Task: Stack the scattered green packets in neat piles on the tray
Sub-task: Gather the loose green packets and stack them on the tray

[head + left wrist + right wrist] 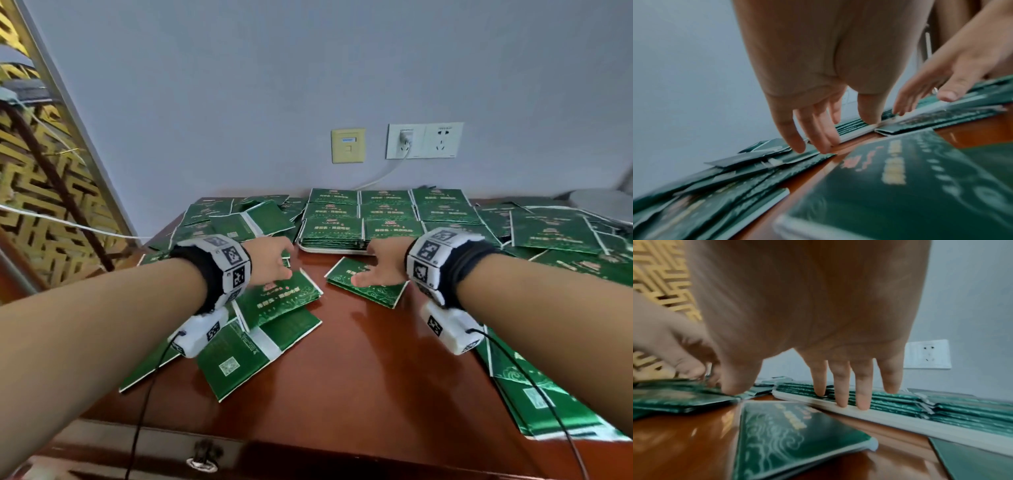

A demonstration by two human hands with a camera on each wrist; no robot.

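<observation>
**Both hands spread above loose packets just short of the tray**

The left hand (270, 260) hangs palm down over a small heap of green packets (277, 301) on the near-left part of the wooden table (359, 359). Its fingers (818, 129) are straight and slightly spread, pointing down toward the table's far side; they grip nothing, and the left wrist view shows their tips above the packets, though contact cannot be judged through the blur.

The right hand (383, 263) is likewise wide and flat, thumb out to the left, above a single green packet (366, 286) that lies tilted on the bare wood just near of the tray (329, 249). In the right wrist view its fingers (840, 386) reach down in front of the tray's pale rim (890, 418), with that packet (789, 434) below the palm and nothing pinched. Whether the fingertips touch the rim cannot be told.

The tray sits at the far middle of the table against the wall, filled with stacked packets (387, 212) in tidy rows. More packets lie scattered to its left (236, 219) and in a loose spread along the right edge (555, 233). On the wall behind are a beige wall plate (348, 145) and a white double socket (424, 140) with a plug in it.
</observation>
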